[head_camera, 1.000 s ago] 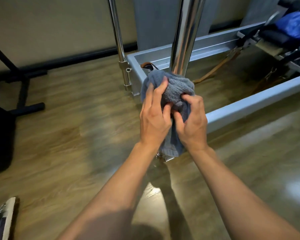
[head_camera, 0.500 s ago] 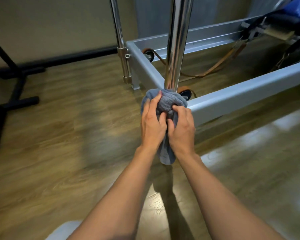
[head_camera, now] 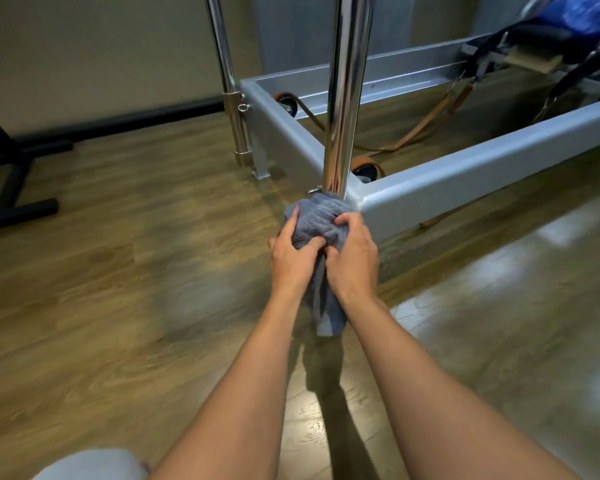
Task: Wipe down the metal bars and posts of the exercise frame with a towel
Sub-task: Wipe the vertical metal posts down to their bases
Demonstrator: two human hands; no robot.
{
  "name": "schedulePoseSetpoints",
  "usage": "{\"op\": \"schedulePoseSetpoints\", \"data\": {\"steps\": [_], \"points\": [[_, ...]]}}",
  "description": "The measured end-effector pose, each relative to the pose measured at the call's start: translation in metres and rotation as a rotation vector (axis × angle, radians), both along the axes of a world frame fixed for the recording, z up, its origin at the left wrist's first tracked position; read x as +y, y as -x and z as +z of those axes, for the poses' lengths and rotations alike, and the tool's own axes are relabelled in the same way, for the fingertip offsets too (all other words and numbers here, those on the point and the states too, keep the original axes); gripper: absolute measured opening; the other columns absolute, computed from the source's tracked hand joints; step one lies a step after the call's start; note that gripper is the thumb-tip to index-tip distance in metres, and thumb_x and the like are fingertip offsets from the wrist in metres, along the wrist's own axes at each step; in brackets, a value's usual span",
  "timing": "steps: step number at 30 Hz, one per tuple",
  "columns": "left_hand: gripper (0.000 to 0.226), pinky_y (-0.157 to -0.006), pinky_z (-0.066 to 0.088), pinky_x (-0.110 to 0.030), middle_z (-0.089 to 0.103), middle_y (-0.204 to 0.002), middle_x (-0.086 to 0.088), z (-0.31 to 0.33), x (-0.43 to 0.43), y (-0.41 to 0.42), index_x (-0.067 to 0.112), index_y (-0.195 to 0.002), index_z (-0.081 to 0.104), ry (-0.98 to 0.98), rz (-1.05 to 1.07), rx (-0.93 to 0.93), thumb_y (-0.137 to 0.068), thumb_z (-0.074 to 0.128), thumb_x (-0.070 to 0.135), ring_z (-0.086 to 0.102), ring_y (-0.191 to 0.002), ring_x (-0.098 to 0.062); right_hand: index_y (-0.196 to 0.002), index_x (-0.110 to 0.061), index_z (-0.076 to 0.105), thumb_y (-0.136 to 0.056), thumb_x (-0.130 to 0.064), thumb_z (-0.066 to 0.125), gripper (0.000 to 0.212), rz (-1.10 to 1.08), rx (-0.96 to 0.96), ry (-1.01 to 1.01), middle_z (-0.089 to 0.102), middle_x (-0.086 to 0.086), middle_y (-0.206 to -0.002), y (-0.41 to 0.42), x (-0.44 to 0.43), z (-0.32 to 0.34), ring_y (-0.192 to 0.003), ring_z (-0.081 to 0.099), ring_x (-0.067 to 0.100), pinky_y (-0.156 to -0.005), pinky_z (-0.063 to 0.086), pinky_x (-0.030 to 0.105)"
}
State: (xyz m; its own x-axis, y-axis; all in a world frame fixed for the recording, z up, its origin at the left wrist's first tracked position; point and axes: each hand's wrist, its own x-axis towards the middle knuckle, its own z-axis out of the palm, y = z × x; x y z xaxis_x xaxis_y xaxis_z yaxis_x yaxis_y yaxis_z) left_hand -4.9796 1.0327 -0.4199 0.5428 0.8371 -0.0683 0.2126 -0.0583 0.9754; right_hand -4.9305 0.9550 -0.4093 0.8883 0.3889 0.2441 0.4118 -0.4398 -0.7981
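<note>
1. Towel (head_camera: 321,220): grey-blue, bunched round the foot of the chrome post (head_camera: 347,98), tail hanging below.
2. Left hand (head_camera: 291,261), right hand (head_camera: 352,261): both hands curled round towel, either side of post.
3. Grey frame rail (head_camera: 465,181): corner edge meets post.
4. Wooden floor (head_camera: 118,271): bare boards left of post.

Glossy wood-plank floor (head_camera: 118,306), grey metal frame (head_camera: 465,178) standing on it upper right, brown strap (head_camera: 413,133) lying inside the frame, black stand foot (head_camera: 18,209) resting far left
</note>
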Motion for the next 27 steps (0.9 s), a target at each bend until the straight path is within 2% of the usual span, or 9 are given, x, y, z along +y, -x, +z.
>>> {"op": "schedulePoseSetpoints", "data": {"steps": [3,7,9,13,17,19,21,23,27], "points": [[0.072,-0.107,0.042,-0.030,0.061,-0.133,0.001,-0.001,0.014,-0.005,0.030,-0.143,0.048,0.079,-0.041,-0.089,-0.075,0.071,0.017,0.057,-0.118,-0.012,-0.108,-0.024,0.050,-0.084,-0.007,0.063,0.032,-0.051,-0.070,-0.058,0.058,0.000,-0.110,0.003,0.009,-0.009,-0.103,0.056,0.020,-0.080,0.034,0.022],[0.062,-0.092,0.042,-0.010,0.060,-0.129,0.001,-0.010,0.013,-0.017,0.027,-0.135,0.054,0.092,-0.034,-0.179,-0.078,0.060,0.002,0.056,-0.114,-0.011,-0.111,-0.020,0.053,-0.083,-0.007,0.064,0.033,-0.140,-0.088,-0.198,0.058,-0.001,-0.108,0.017,0.017,-0.045,-0.099,0.057,0.020,-0.081,0.035,0.019],[0.060,-0.091,0.042,-0.013,0.061,-0.125,0.003,-0.023,0.011,-0.016,0.028,-0.132,0.055,0.078,-0.035,-0.169,-0.077,0.060,0.005,0.056,-0.115,-0.013,-0.108,-0.019,0.054,-0.080,-0.005,0.065,0.033,-0.133,-0.074,-0.209,0.060,-0.002,-0.107,0.018,0.016,-0.057,-0.099,0.058,0.020,-0.083,0.036,0.018],[0.067,-0.096,0.045,-0.021,0.063,-0.123,0.004,-0.026,0.019,-0.016,0.028,-0.132,0.055,0.104,-0.047,-0.173,-0.065,0.056,0.026,0.058,-0.113,-0.011,-0.109,-0.019,0.056,-0.082,-0.005,0.064,0.032,-0.151,-0.110,-0.246,0.063,-0.004,-0.109,0.015,0.015,-0.050,-0.101,0.059,0.013,-0.089,0.042,0.019],[0.068,-0.096,0.043,-0.011,0.060,-0.129,0.001,-0.028,0.013,-0.015,0.020,-0.139,0.052,0.096,-0.057,-0.293,-0.071,0.055,0.021,0.056,-0.116,-0.005,-0.120,-0.011,0.057,-0.086,-0.004,0.063,0.035,-0.196,-0.193,-0.312,0.062,0.002,-0.118,0.020,0.021,-0.053,-0.110,0.057,0.013,-0.096,0.040,0.016],[0.067,-0.097,0.045,-0.015,0.059,-0.132,-0.003,-0.044,0.019,-0.015,0.018,-0.140,0.049,0.167,-0.105,-0.296,-0.074,0.057,0.014,0.057,-0.116,-0.009,-0.122,-0.009,0.057,-0.086,-0.004,0.064,0.037,-0.155,-0.208,-0.266,0.063,0.003,-0.120,0.022,0.017,-0.070,-0.111,0.059,0.017,-0.097,0.041,0.019],[0.063,-0.088,0.051,-0.017,0.062,-0.131,-0.010,-0.058,0.029,-0.015,0.019,-0.139,0.050,0.284,-0.183,-0.228,-0.079,0.058,0.000,0.062,-0.107,-0.013,-0.116,-0.014,0.057,-0.084,-0.004,0.065,0.035,-0.125,-0.120,-0.206,0.065,0.001,-0.114,0.022,0.015,-0.082,-0.106,0.062,0.020,-0.091,0.041,0.017],[0.060,-0.077,0.052,-0.017,0.065,-0.125,-0.010,-0.060,0.032,-0.011,0.022,-0.134,0.055,0.378,-0.213,-0.232,-0.080,0.057,-0.005,0.065,-0.099,-0.014,-0.111,-0.017,0.058,-0.081,-0.003,0.064,0.033,-0.185,-0.089,-0.220,0.066,0.000,-0.108,0.026,0.019,-0.078,-0.100,0.064,0.022,-0.086,0.042,0.017],[0.061,-0.096,0.052,-0.034,0.068,-0.122,-0.006,-0.039,0.049,-0.012,0.031,-0.127,0.061,0.354,-0.199,-0.440,-0.069,0.061,0.012,0.064,-0.113,-0.020,-0.115,-0.007,0.061,-0.085,0.000,0.064,0.032,-0.235,-0.306,-0.399,0.066,0.004,-0.113,0.036,0.039,-0.049,-0.105,0.062,0.018,-0.094,0.046,0.024]]}}
